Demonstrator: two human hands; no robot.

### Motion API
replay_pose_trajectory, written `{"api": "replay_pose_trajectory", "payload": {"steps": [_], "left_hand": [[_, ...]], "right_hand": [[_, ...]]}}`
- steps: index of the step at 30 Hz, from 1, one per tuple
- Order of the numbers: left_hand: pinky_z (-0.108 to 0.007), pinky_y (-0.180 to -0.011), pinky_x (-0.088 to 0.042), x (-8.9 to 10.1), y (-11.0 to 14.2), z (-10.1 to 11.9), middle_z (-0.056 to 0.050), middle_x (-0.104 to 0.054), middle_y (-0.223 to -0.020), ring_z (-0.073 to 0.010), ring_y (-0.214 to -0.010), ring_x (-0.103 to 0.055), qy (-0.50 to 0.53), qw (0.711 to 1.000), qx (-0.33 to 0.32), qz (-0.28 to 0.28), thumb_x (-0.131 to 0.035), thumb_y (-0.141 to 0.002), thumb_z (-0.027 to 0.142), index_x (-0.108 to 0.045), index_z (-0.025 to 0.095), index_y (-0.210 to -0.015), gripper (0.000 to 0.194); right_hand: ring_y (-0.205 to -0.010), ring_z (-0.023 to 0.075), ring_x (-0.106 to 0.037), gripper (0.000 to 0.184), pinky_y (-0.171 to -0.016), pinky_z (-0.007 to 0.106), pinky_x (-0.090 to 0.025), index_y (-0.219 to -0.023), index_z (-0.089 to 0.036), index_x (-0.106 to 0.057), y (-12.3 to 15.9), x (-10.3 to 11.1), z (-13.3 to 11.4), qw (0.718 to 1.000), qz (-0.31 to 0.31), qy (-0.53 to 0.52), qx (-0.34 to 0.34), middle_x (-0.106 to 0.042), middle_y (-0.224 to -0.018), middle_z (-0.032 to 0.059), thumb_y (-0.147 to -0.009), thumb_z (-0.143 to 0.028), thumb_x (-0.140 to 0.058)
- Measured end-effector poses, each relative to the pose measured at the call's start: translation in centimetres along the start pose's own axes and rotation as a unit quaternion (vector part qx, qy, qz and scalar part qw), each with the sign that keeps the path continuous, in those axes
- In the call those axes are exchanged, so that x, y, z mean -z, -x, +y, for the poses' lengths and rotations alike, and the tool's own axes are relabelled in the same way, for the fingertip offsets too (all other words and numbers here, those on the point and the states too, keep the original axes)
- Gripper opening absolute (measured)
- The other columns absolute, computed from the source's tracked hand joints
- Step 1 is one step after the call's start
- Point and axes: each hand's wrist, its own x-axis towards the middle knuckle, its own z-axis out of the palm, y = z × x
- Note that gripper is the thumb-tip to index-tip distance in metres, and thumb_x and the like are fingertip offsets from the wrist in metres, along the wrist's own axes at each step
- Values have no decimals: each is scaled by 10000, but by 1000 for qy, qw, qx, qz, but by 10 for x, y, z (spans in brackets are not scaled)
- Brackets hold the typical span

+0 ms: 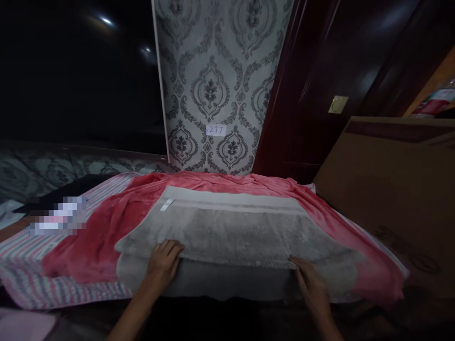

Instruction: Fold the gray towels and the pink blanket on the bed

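A grey plush towel [234,229] with a paler band along its far edge lies in front of me, folded over on itself. A small white label [167,205] sits near its far left corner. My left hand [164,260] has its fingers curled over the near edge of the upper layer, left of the middle. On the right, my right hand [311,279] pinches the same edge, thumb and fingertips closed on the fabric. Under the towel is a crumpled red blanket [95,232], and beneath that a striped cloth [64,284] covers the table.
A large cardboard box [387,189] stands close on the right. A dark television screen [78,76] rises at the back left. On the patterned wall [209,61] is a paper slip [216,130] marked 277. A pixelated patch hides something at the left.
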Motion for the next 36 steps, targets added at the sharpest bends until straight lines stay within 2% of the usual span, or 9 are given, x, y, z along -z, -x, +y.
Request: {"api": "replay_pose_trajectory", "payload": {"steps": [5, 8, 15, 21, 28, 33, 36], "left_hand": [[-380, -834, -462, 6, 9, -11, -72, -728, -1064, -260, -994, -636, -57, 997, 56, -21, -512, -690, 7, -707, 233, -1049, 466], [-377, -806, -451, 19, 11, -16, -53, -746, -1007, -246, -937, -650, -62, 997, 46, -6, -486, -707, 10, -715, 238, -1029, 456], [-347, -732, -426, 53, -6, -5, -44, -736, -885, -218, -832, -642, -81, 992, 29, 96, -451, -730, 3, -688, 204, -974, 394], [-320, -646, -395, 88, -22, 7, -49, -686, -804, -210, -732, -579, -117, 980, -15, 162, -456, -800, 4, -619, 172, -1020, 321], [-350, -615, -346, 125, -39, 5, -38, -648, -734, -231, -651, -524, -177, 959, -41, 216, -479, -827, 71, -620, 211, -1019, 277], [-383, -640, -360, 157, -47, 3, -19, -621, -723, -254, -656, -526, -187, 944, -4, 271, -472, -821, 131, -637, 291, -1054, 328], [-449, -743, -420, 174, -43, -7, -27, -682, -850, -286, -770, -592, -179, 938, 33, 295, -500, -786, 173, -657, 347, -1126, 412]], "right_hand": [[-1046, 252, -663, 322, -892, 457, -540, -1124, -217, -690, 7, -2, 9, 999, 15, 34, 15, -718, -1133, 87, -935, -267, -433], [-1007, 240, -674, 320, -879, 432, -537, -1088, -211, -698, 5, 4, 7, 999, 35, 31, 21, -726, -1093, 81, -934, -262, -423], [-992, 251, -659, 344, -895, 412, -504, -1068, -180, -694, -22, 34, -35, 993, 105, 28, -38, -715, -1055, 99, -981, -374, -423], [-922, 265, -653, 362, -895, 422, -483, -993, -175, -695, -43, 67, -65, 985, 155, 79, -12, -710, -953, 104, -995, -416, -424], [-890, 298, -649, 330, -849, 463, -491, -943, -150, -698, -74, 97, -90, 970, 208, 124, -3, -703, -907, 126, -965, -352, -438], [-860, 291, -678, 181, -854, 502, -515, -879, -219, -713, -104, 114, -112, 945, 309, 103, 33, -707, -833, 68, -919, -282, -549], [-825, 304, -685, 155, -814, 535, -538, -870, -284, -696, -121, 126, -122, 932, 348, 88, 53, -686, -810, 49, -886, -343, -553]]}}
